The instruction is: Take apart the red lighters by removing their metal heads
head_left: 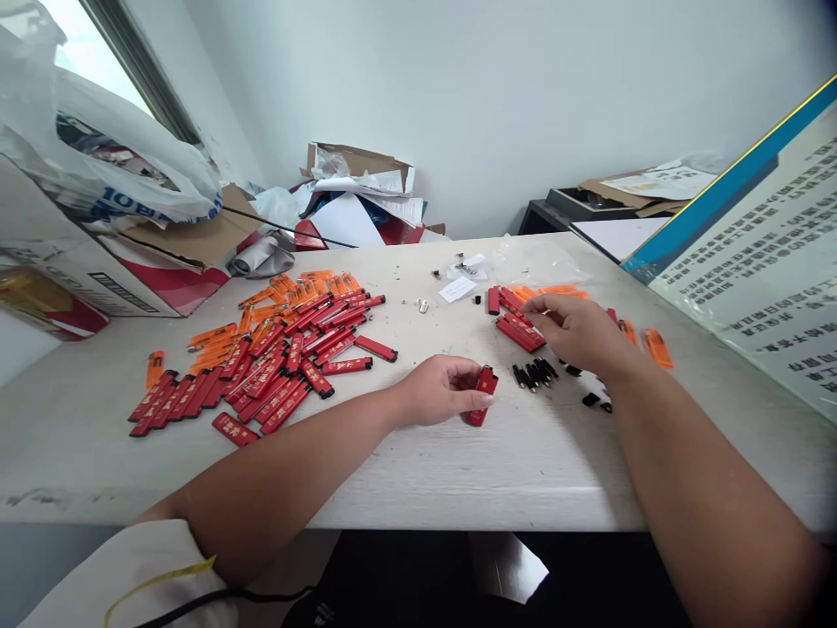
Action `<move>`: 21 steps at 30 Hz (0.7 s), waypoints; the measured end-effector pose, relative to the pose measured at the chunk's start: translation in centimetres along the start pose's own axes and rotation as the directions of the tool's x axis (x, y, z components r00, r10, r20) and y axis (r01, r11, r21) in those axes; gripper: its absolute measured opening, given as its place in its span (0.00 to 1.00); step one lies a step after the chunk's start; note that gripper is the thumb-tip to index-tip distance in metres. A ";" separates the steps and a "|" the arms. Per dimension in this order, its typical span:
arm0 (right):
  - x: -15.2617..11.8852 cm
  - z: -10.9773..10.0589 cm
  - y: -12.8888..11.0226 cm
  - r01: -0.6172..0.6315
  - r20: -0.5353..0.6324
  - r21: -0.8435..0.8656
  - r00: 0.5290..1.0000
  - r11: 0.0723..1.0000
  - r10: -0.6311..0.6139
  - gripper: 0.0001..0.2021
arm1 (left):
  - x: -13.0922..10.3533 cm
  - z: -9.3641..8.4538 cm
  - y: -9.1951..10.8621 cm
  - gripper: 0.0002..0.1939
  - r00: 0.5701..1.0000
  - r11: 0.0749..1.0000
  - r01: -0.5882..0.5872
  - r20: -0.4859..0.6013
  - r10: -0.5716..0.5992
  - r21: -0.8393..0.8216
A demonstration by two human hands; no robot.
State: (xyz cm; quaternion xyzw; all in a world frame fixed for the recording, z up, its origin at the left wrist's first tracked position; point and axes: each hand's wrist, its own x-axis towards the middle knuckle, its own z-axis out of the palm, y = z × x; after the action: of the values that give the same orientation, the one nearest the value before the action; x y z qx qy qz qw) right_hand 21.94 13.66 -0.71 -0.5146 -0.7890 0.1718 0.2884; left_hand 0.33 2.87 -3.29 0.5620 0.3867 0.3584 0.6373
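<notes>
My left hand is closed on a red lighter, held upright over the white table. My right hand reaches over the right side, its fingertips by a small group of red lighters; whether they grip anything is hidden. Just below it lie several small black parts, with more black pieces under the right wrist. A large pile of red lighters spreads over the left of the table, with orange lighters behind it.
A cardboard box with a plastic bag stands at the left. Papers and boxes are heaped behind the table. A printed board leans in from the right. Small metal bits lie mid-table.
</notes>
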 end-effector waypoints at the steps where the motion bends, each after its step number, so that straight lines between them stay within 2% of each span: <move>1: 0.0 0.0 0.1 0.004 0.001 0.000 1.000 1.000 -0.004 0.11 | 0.0 0.0 0.0 0.17 1.000 1.000 0.002 0.004 -0.002 0.000; 6: 0.2 0.0 0.4 -0.002 0.027 -0.017 1.000 1.000 0.002 0.11 | -0.1 0.0 0.0 0.16 1.000 1.000 0.005 0.006 -0.005 -0.003; 13: 0.1 0.0 0.2 0.060 0.074 0.048 0.995 0.997 -0.064 0.12 | -0.1 0.0 -0.1 0.16 1.000 1.000 -0.009 0.013 0.009 -0.003; 21: 0.1 0.1 0.6 0.033 0.116 -0.018 0.993 0.999 -0.030 0.14 | -0.1 -0.1 -0.1 0.16 1.000 1.000 -0.009 0.015 0.009 0.006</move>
State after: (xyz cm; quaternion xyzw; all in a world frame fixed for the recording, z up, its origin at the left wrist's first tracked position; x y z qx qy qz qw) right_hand 22.26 14.05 -1.12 -0.4940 -0.8141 0.1892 0.2397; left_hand 0.23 2.78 -3.35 0.5681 0.3807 0.3560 0.6368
